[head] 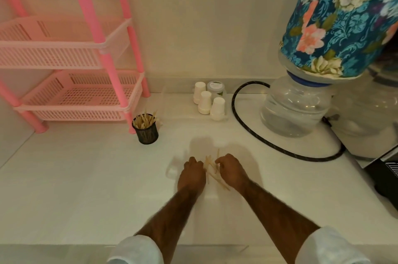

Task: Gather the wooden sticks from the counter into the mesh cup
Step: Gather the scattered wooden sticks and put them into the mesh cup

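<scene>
Up and left of the fingers, one mesh cup (146, 132) stood full. The left hand (191, 174) curled its fingers down beside a loose pile of wooden sticks (212, 170), too blurred to count, lying between the two hands. The right hand (231, 170) curled its fingers against them; whether either hand pinched any was unclear. Three paper cups (205, 102) stood beyond the fingertips.

On counter (86, 188), centre front: loose sticks (212, 172) between left hand (191, 174) and right hand (231, 170). Behind and to their left, mesh cup (145, 132) with further sticks (143, 121) in it, just beside foot of shelf rack (71, 91) at rear left. At rear centre, paper cups (207, 103), jar (215, 88) behind them. At rear right, water bottle (295, 108); hose (237, 117) between.
</scene>
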Demonstrator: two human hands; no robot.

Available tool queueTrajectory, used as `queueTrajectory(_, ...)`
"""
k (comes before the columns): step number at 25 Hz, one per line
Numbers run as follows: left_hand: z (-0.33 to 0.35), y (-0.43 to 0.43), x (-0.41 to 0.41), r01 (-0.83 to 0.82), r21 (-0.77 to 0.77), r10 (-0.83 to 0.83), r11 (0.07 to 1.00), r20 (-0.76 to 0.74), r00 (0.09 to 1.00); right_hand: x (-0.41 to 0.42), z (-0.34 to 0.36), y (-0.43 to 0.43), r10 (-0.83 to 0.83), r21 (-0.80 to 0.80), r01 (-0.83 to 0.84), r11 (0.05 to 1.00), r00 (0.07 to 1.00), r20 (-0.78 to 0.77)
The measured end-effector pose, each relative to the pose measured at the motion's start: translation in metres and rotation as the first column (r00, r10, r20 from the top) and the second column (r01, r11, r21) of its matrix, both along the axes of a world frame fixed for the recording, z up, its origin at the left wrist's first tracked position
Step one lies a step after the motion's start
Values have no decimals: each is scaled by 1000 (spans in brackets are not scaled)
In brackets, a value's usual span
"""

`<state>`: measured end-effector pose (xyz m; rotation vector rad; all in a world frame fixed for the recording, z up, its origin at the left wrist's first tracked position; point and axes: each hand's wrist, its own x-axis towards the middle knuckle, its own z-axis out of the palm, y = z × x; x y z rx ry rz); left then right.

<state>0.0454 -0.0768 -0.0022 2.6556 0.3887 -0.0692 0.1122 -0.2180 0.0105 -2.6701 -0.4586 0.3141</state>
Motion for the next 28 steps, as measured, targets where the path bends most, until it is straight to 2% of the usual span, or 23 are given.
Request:
queueTrajectory(2,1,4,-5,-51,-40,52,998,13,999,2,4,-7,-113,47,113,993,994,8)
queueTrajectory(4,1,8,-9,-61,-41,61,997,-5,998,1,6,-12,-220,-21,219,975,976,-13)
queueTrajectory(6,0,7,-11,-23,-17,23,1000,-30,999,-8,5,-9,-224,-119,216,969,973,-59)
queueTrajectory(7,0,4,-11,-11,-10,10,1000,-35,999,-12,3,-5,-207,-115,197,974,975,-82)
queueTrajectory(10,1,-2,-12,-23,-31,22,999,-18,1000,-16,1,5,-157,61,167,984,977,-146)
queueTrajectory(13,1,2,-16,-48,-33,49,998,22,999,-2,6,1,-169,110,175,978,984,-61)
queueTrajectory(14,1,4,-17,-41,-24,42,999,34,999,3,9,0,-131,69,131,989,991,-17)
queueTrajectory(16,0,6,-21,-10,4,9,1000,51,999,14,13,-2,61,-86,-57,995,997,36)
queueTrajectory(18,0,7,-25,40,61,-44,997,56,997,22,15,0,289,-273,-268,924,957,37)
queueTrajectory(20,-1,7,-27,91,129,-98,987,52,994,28,16,2,422,-407,-386,828,907,-3)
queueTrajectory(22,-1,8,-29,112,162,-120,980,40,992,32,14,2,455,-494,-425,758,888,-66)
queueTrajectory(24,0,11,-29,109,157,-115,982,28,993,30,10,-4,438,-530,-403,746,897,-66)
queueTrajectory(28,-2,16,-28,56,89,-57,994,8,998,7,-2,-20,405,-541,-269,797,903,147)
